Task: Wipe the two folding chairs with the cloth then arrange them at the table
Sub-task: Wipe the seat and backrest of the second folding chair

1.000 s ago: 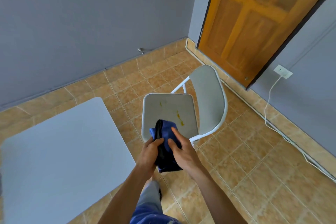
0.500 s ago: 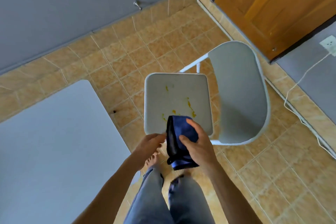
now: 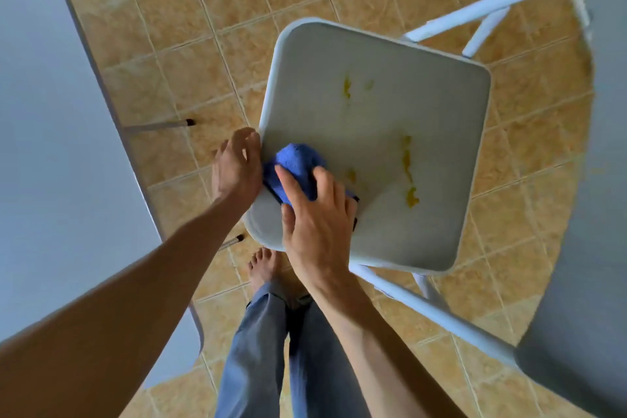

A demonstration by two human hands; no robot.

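Observation:
A white folding chair stands unfolded below me; its seat (image 3: 390,112) carries several yellow stains (image 3: 409,176). My right hand (image 3: 317,224) presses a bunched blue cloth (image 3: 295,163) onto the seat's near left corner. My left hand (image 3: 235,166) rests against the seat's left edge, fingers curled on the rim. The chair's backrest (image 3: 597,214) fills the right side. A white table (image 3: 57,146) lies to the left. Only one chair is in view.
The floor (image 3: 210,27) is tan tile. Thin table legs (image 3: 159,125) reach the floor between the table and the chair. My legs in blue trousers (image 3: 271,349) and a bare foot stand just in front of the seat. The chair's white frame tubes (image 3: 434,312) run under the seat.
The view has dropped closer over the seat. The cloth went from being held in front of the chair by both hands to lying on the seat under my right hand; my left hand moved to the seat's edge.

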